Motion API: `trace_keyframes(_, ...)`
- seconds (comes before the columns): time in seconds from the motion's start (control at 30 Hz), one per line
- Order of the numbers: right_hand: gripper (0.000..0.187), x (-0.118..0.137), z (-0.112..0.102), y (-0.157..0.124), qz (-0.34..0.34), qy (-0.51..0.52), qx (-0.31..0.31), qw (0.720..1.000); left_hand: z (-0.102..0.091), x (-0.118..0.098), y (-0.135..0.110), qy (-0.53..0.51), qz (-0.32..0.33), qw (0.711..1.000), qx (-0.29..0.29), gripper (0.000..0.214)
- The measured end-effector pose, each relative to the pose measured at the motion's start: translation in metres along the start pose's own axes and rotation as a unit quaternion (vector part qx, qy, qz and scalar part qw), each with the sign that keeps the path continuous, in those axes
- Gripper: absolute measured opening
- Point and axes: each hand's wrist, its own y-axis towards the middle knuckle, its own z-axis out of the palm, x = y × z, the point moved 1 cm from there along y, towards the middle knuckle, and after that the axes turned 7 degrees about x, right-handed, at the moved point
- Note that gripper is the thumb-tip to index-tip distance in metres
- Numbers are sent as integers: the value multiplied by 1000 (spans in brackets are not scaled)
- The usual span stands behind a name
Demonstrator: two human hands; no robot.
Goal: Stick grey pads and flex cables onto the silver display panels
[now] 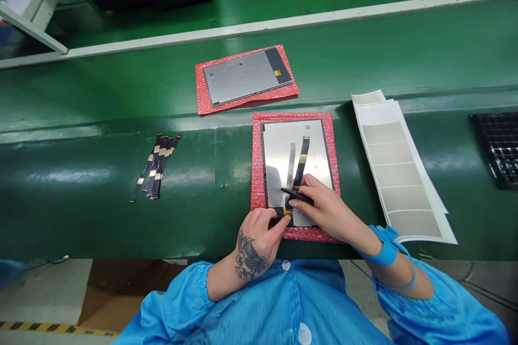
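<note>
A display panel (277, 167) with a silver back lies on a pink bubble-wrap bag (257, 172) in front of me. A black flex cable (303, 152) with a gold patch runs along it, its lower end by the panel's bottom edge. At that end, the thumb and index finger of my left hand (259, 232) press close around the cable's connector area. My right hand (324, 202) pinches a slim black tool (297, 195), which lies across the cable; I cannot tell whether it is tweezers or a pry stick. Those fingertips also touch the cable.
Several loose flex cables (157, 167) lie in a pile to the left. Beyond the panel, a second display panel (243, 78) rests on pink bubble wrap (201, 89). Sheets of grey stickers (394, 167) and a black tray (499, 145) are on the right of the green bench (81, 215).
</note>
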Motion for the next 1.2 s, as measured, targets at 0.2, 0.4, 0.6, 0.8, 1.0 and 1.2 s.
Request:
trace_keyframes(0.2,11,2,2,-1,12,-15,17,1000,-2,1,-2,-5,-4,1000,15,31)
trace_keyframes(0.4,12,1,3,-1,15,-40,16,999,-1,2,-3,-3,4,1000,10,30)
trace_keyframes(0.6,13,0,3,0,9,-36,22,999,-1,2,-3,-7,-1,1000,18,29)
trace_keyframes(0.8,13,-2,4,0,-7,-23,12,1000,-2,1,-2,-12,-1,1000,15,29)
trace_keyframes(1.0,14,0,4,0,7,-33,23,999,-3,2,-1,-16,-3,1000,18,29)
trace_keyframes(1.2,15,4,4,0,24,-62,26,997,0,1,-4,24,9,999,22,31)
